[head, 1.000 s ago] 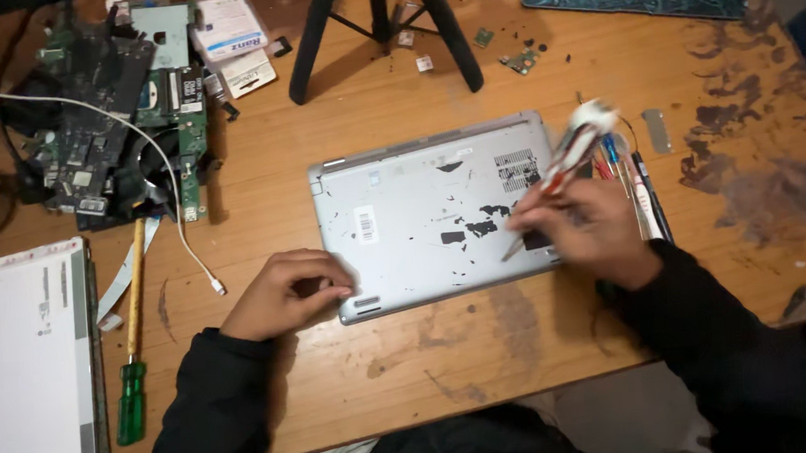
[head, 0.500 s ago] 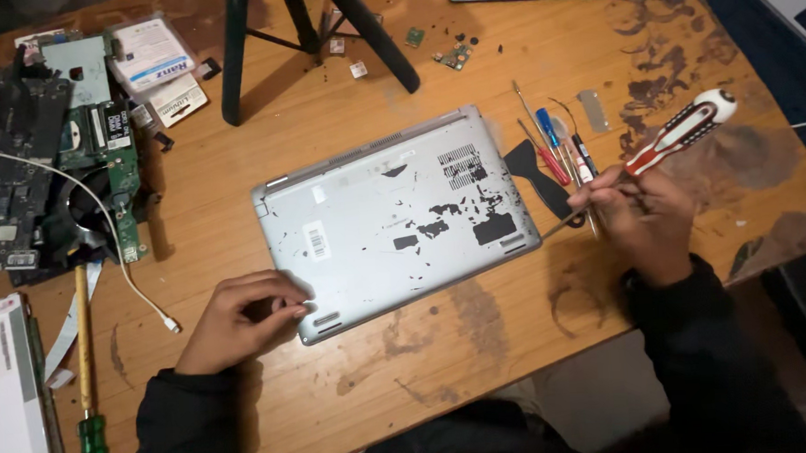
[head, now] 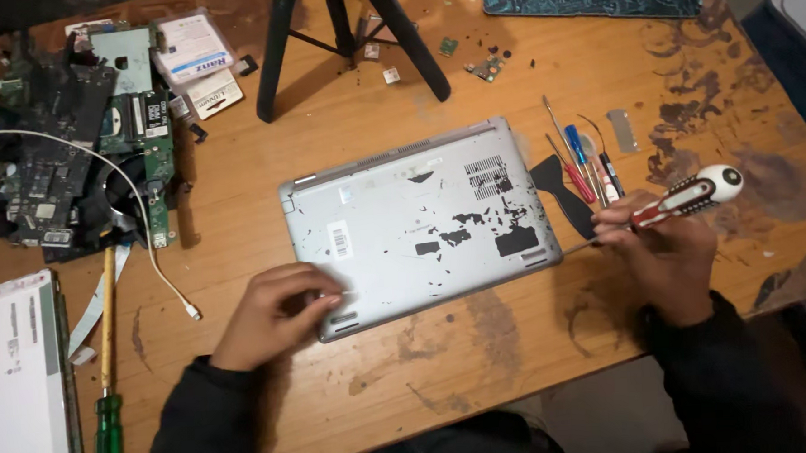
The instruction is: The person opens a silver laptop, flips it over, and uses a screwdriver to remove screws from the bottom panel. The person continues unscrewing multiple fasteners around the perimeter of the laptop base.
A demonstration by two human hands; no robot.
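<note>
A silver laptop [head: 412, 222] lies upside down on the wooden table [head: 480, 341], its base cover scratched and patched with black marks. My left hand [head: 280, 313] rests on its near left corner, fingers curled against the edge. My right hand [head: 653, 256] grips a red, white and black screwdriver [head: 683, 201], handle pointing up and right. Its thin shaft reaches left to the laptop's near right corner.
Small screwdrivers [head: 581, 160] and a black pry tool [head: 560, 188] lie right of the laptop. Circuit boards [head: 74, 159] and a white cable [head: 140, 220] fill the far left. A green-handled screwdriver [head: 106, 375] and a screen panel [head: 16, 379] lie near left. Black tripod legs [head: 340, 39] stand behind.
My right hand with the screwdriver has moved off the laptop's cover to its right edge. The view has shifted, so the laptop sits more central. My left hand stays on the near left corner.
</note>
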